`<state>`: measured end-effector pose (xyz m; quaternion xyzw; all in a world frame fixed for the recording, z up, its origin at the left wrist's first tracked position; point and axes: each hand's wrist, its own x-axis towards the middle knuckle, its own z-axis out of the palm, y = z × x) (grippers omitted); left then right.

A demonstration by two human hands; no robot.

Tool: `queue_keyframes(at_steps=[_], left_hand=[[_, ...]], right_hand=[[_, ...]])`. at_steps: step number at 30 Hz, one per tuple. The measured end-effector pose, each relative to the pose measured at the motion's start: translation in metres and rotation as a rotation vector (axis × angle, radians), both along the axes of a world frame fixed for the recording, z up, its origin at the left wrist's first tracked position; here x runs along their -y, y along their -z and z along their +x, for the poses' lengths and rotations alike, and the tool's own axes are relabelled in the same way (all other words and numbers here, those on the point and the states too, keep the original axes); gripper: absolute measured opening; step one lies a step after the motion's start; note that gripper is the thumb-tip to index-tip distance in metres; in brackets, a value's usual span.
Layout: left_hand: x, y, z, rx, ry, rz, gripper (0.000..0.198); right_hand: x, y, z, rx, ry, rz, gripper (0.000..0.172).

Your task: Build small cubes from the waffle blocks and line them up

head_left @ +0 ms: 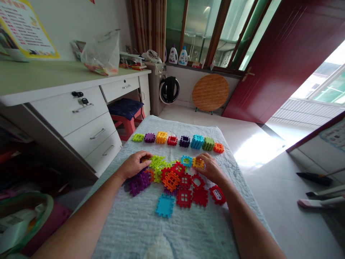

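A heap of toothed plastic building tiles lies on the cloth-covered table. My left hand (134, 164) is at the heap's left side, thumb and fingers closed around an orange tile (145, 160) that is mostly hidden. Purple tiles (139, 183) lie just below it and lime green tiles (159, 163) to its right. My right hand (211, 167) grips a yellow window tile (198, 163) at the heap's right, close to a light blue window tile (186, 160). Red tiles (184, 198) and an orange window tile (171, 180) fill the middle. A plain blue tile (165, 205) lies nearest me.
Behind the heap runs a row of colour-sorted stacks, among them a yellow stack (161, 137) and a blue stack (197, 141). A white desk (88, 126) with drawers stands left, a red stool (126, 111) beside it. A washing machine (157, 90) is beyond.
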<state>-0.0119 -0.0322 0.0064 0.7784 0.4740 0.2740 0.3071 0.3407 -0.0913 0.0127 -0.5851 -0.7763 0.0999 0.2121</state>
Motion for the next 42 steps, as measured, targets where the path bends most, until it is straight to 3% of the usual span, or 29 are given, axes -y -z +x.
queue_keyframes(at_steps=[11, 15, 18, 20, 23, 27, 30, 35, 42], left_hand=[[-0.001, -0.003, -0.001, -0.006, -0.005, 0.013, 0.029], [0.000, -0.010, -0.002, -0.020, -0.083, 0.178, 0.027], [0.007, -0.026, 0.005, -0.004, -0.137, 0.348, 0.025], [0.017, -0.039, 0.018, -0.006, -0.098, 0.391, 0.026], [0.031, -0.055, 0.045, -0.059, 0.130, 0.336, 0.037], [0.039, -0.057, 0.078, -0.144, 0.347, 0.304, 0.061], [0.038, -0.048, 0.089, -0.171, 0.366, 0.317, 0.064], [0.038, -0.040, 0.087, -0.163, 0.372, 0.266, 0.050], [0.042, -0.053, 0.073, -0.127, 0.309, 0.272, 0.047]], right_hand=[[-0.002, 0.007, 0.001, -0.008, 0.074, 0.027, 0.044], [0.002, 0.000, -0.004, -0.102, 0.079, 0.122, 0.046], [0.009, -0.007, -0.015, -0.183, 0.028, 0.174, 0.051], [0.014, -0.010, -0.024, -0.213, -0.012, 0.179, 0.053], [0.021, -0.013, -0.039, -0.234, -0.069, 0.153, 0.058], [0.028, -0.014, -0.055, -0.231, -0.142, 0.126, 0.061], [0.031, -0.016, -0.064, -0.212, -0.175, 0.123, 0.062], [0.034, -0.021, -0.072, -0.200, -0.191, 0.130, 0.057], [0.026, -0.025, -0.081, -0.148, -0.210, 0.139, 0.058]])
